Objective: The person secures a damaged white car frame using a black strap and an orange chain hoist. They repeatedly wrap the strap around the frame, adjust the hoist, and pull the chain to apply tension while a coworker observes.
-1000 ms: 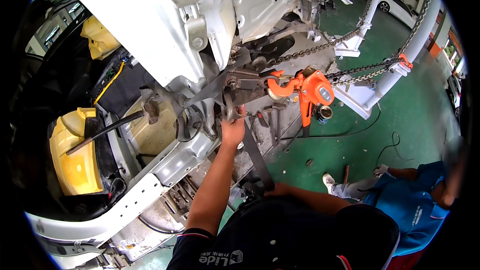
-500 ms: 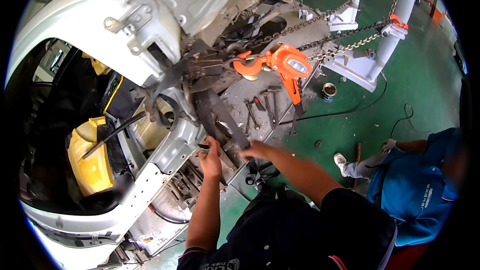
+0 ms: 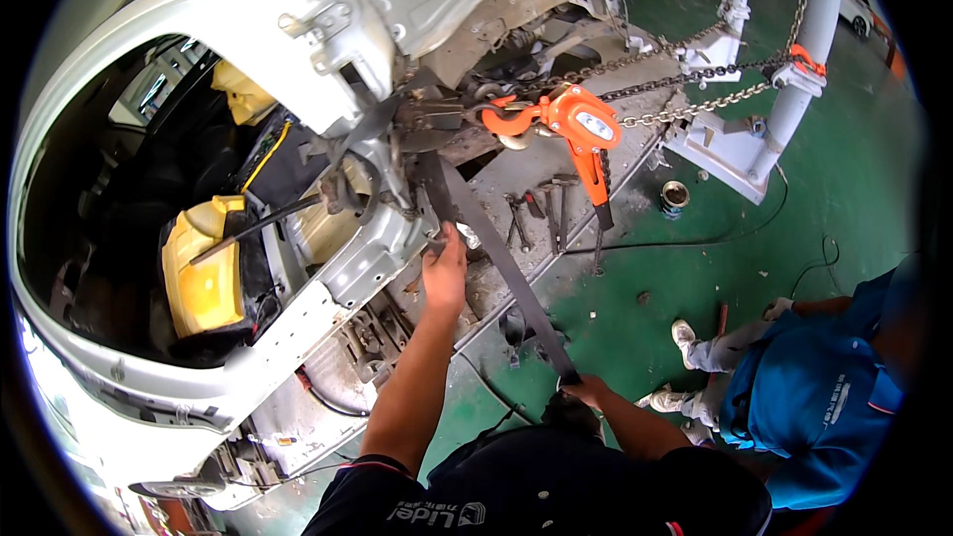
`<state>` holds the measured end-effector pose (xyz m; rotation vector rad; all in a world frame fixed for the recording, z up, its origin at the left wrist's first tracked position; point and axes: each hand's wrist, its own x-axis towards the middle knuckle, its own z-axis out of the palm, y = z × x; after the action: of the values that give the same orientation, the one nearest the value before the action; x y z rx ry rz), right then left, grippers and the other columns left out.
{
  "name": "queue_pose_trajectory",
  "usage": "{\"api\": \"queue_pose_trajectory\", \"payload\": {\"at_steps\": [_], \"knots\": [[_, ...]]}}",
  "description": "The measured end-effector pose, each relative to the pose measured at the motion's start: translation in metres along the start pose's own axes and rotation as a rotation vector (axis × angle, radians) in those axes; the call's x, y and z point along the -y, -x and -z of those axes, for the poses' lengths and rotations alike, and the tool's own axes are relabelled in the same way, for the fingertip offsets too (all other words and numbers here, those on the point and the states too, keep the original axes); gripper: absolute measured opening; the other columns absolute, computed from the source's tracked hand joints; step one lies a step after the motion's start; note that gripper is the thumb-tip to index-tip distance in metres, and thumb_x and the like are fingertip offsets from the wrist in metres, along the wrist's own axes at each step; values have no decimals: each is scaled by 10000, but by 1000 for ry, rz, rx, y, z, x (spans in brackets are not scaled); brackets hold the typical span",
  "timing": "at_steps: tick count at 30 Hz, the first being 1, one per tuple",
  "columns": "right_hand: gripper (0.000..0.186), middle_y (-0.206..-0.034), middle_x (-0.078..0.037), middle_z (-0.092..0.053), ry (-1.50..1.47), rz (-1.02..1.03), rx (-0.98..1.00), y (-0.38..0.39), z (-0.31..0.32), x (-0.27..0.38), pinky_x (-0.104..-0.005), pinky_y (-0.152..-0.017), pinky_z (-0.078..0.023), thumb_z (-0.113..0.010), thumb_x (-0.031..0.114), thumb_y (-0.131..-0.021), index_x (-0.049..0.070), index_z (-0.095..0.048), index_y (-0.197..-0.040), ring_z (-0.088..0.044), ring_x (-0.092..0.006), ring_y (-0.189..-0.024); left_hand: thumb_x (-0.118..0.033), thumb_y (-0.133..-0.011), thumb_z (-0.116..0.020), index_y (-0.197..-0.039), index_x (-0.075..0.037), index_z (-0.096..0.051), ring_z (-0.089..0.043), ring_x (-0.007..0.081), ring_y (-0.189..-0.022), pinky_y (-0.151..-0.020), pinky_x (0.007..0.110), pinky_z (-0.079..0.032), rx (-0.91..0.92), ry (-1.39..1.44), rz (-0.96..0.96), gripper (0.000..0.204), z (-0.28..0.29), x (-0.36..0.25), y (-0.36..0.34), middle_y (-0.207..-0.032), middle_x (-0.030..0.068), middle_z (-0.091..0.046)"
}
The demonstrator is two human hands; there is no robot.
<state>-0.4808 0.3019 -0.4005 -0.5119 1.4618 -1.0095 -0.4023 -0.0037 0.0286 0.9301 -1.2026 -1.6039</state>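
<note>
A long dark grey webbing strap [image 3: 511, 273] runs taut from the chassis end of the white car body [image 3: 288, 337] down toward my body. My right hand [image 3: 588, 390] is closed round its lower stretch, near my waist. My left hand [image 3: 447, 273] is closed on the other, shorter leg of the strap, beside the sill; the fingers partly hide what they grip. Above them, an orange lever chain hoist [image 3: 586, 119] hooks onto the metal clamp [image 3: 427, 119] where the strap is wrapped. The strap's loop there is partly hidden behind metal.
Hammers and other hand tools [image 3: 556, 213] lie on the grey platform [image 3: 486, 303]. Chains [image 3: 695, 109] stretch to a grey post [image 3: 809, 50]. A small can [image 3: 674, 197] and a black cable stand on the green floor. At the right is a co-worker in blue [image 3: 804, 387].
My right hand has pulled the strap down and to the right, drawing out a longer straight length. My left hand stays near the sill. The view has shifted a little.
</note>
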Motion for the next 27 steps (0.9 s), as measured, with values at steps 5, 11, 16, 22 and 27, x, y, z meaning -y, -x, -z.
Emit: {"api": "queue_pose_trajectory", "payload": {"at_steps": [5, 11, 16, 22, 27], "knots": [[157, -837, -12, -715, -104, 1, 115, -4, -50, 134, -317, -768, -516, -757, 218, -891, 64, -731, -909, -661, -127, -817, -336, -1063, -473, -686, -121, -397, -284, 101, -564, -540, 283, -239, 98, -86, -96, 440, 96, 0, 113, -645, -24, -354], [172, -812, -18, -710, -82, 407, 44, -46, -114, 286, -288, -710, -485, -713, 235, -910, 64, -692, -903, -632, -113, -746, -251, -962, -568, -746, -87, -417, -351, 132, -646, -594, 317, -278, 183, 138, 26, 310, 230, -29, 340, -701, 3, -370], [139, -815, -90, -714, -250, 423, -86, -37, -171, 327, -321, -664, -555, -727, 114, -918, -1, -662, -961, -699, -194, -707, -409, -1028, -549, -796, -54, -499, -397, 125, -596, -560, 304, -322, 54, 89, 1, 427, 382, -19, 483, -708, 36, -460], [150, -822, -97, -697, -248, 448, -159, 1, -204, 321, -332, -654, -557, -697, 104, -932, -14, -645, -1008, -675, -198, -678, -367, -1049, -535, -919, -22, -586, -477, 105, -719, -662, 301, -409, -49, -237, 292, 372, 482, -21, 585, -821, 31, -556], [126, -734, -73, -700, 24, 452, -222, 51, -213, 277, -320, -658, -513, -686, 125, -932, 11, -640, -962, -662, -175, -637, -332, -1066, -523, -1022, 5, -658, -544, 88, -822, -747, 299, -481, -131, -457, 277, 365, 555, -22, 583, -915, 27, -636]]}}
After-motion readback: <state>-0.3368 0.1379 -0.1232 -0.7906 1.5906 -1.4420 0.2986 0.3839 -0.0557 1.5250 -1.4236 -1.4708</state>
